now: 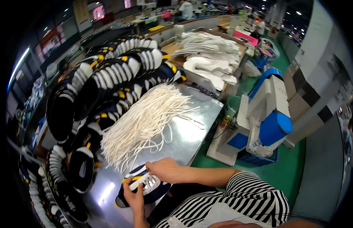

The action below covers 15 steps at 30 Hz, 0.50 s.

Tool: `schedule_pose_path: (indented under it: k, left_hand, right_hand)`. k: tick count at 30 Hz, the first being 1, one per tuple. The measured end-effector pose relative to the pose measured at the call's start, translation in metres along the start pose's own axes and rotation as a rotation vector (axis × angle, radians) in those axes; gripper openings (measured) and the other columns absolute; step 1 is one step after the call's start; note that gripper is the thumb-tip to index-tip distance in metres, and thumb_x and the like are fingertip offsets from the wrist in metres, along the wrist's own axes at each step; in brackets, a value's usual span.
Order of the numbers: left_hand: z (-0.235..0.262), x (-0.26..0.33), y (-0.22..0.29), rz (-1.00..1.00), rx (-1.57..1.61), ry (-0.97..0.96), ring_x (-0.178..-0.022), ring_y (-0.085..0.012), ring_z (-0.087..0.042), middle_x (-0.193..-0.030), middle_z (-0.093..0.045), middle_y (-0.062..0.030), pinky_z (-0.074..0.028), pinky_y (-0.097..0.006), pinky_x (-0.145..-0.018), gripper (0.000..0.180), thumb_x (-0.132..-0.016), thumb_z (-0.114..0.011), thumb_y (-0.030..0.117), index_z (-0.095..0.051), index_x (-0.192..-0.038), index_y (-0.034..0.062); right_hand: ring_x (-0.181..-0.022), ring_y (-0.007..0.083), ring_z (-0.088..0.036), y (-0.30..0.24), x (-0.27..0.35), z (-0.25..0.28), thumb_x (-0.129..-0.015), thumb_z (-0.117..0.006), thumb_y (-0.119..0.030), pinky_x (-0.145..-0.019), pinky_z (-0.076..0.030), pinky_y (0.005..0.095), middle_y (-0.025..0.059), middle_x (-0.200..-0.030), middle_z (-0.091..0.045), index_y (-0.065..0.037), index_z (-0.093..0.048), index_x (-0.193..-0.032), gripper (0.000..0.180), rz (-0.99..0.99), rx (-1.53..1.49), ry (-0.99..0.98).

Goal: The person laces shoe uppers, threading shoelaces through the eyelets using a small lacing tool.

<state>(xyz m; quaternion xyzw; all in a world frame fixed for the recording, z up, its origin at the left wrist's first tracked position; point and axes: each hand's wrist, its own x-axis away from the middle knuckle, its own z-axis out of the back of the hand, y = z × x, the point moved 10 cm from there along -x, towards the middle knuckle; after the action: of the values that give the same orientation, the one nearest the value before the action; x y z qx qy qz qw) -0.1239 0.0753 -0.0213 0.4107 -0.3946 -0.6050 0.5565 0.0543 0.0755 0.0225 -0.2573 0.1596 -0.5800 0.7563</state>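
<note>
On the metal table in front of me lies a dark navy shoe upper [157, 193] with white and yellow parts and a row of light lacing loops. My left hand [134, 197] grips its near left side, thumb and finger closed about a short white strip [139, 182]. Whether that strip belongs to the upper, I cannot tell. At the upper's far edge my right hand [164, 170] is closed, its fingertips pinching a white part there. Just beyond both hands spreads a large heap of white laces [144, 123].
Stacked rows of similar shoe uppers [112, 74] crowd the table's left side [189, 135]. Behind the laces, a box [240, 51] holds flat white pieces [212, 57]. To the right stands a white and blue machine [267, 110] above a blue basket [260, 159]. People work farther off.
</note>
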Motion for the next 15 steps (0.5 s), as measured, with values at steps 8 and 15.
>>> schedule_pose_path:
  k: [8, 15]
  left_hand:
    - [-0.004, -0.015, 0.001, -0.005, -0.058, 0.038, -0.106, -0.025, -0.055, -0.115, -0.055, -0.0159, -0.041, -0.034, -0.097, 0.055, -0.071, -0.066, -0.006, -0.048, -0.123, -0.0038]
    - [-0.014, -0.011, -0.004, 0.299, 0.279, -0.361, -0.1, -0.0223, -0.058, -0.108, -0.06, -0.0143, -0.048, -0.036, -0.09, 0.055, -0.077, -0.071, -0.007, -0.047, -0.124, 0.0059]
  right_hand:
    - [-0.063, 0.0246, -0.062, 0.03, -0.005, -0.014, -0.089, -0.061, -0.026, -0.057, -0.046, 0.0339, 0.0089, -0.071, -0.062, -0.011, -0.058, -0.109, 0.025, 0.079, -0.534, 0.419]
    - [-0.065, 0.0246, -0.064, 0.039, -0.007, -0.007, -0.086, -0.061, -0.02, -0.059, -0.049, 0.0349, 0.0085, -0.074, -0.065, -0.012, -0.064, -0.105, 0.021, 0.015, -0.55, 0.417]
